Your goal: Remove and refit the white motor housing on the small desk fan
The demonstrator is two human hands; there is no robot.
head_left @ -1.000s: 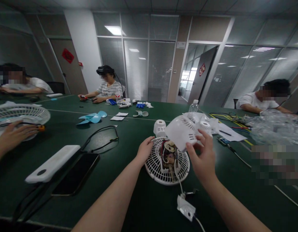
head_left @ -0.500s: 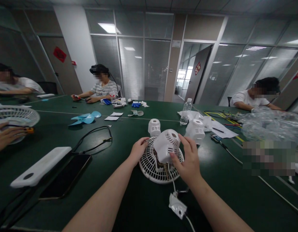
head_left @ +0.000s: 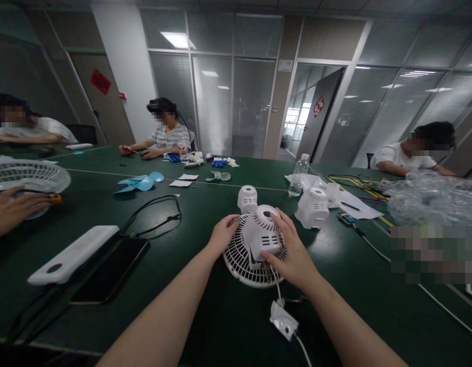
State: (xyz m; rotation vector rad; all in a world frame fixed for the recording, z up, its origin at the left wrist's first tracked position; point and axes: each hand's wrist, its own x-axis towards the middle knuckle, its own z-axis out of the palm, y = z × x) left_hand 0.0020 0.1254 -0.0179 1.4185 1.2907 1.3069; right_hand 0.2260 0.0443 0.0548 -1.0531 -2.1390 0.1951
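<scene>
A white fan grille [head_left: 239, 262] lies flat on the green table [head_left: 205, 316] in front of me. A white motor housing cover [head_left: 263, 233] sits on top of the motor at its middle. My right hand [head_left: 293, 255] is wrapped round the cover's right side, pressing it down. My left hand [head_left: 221, 235] grips the grille's left rim, fingers curled. A white cable runs from the grille toward me to a small white switch piece [head_left: 284, 320].
Two more white housings [head_left: 247, 198] [head_left: 313, 208] stand just behind. A black phone [head_left: 109, 270] and white power bank [head_left: 73, 255] lie at left beside a black cable [head_left: 159, 219]. Other people sit around the table; a hand [head_left: 14, 208] rests on another grille [head_left: 25, 176] far left. Water bottle [head_left: 298, 176], blue fan blade [head_left: 140, 183].
My right hand brought the white cover from above right down onto the motor and now presses it in place. The bare motor is now covered. My left hand stayed on the grille rim.
</scene>
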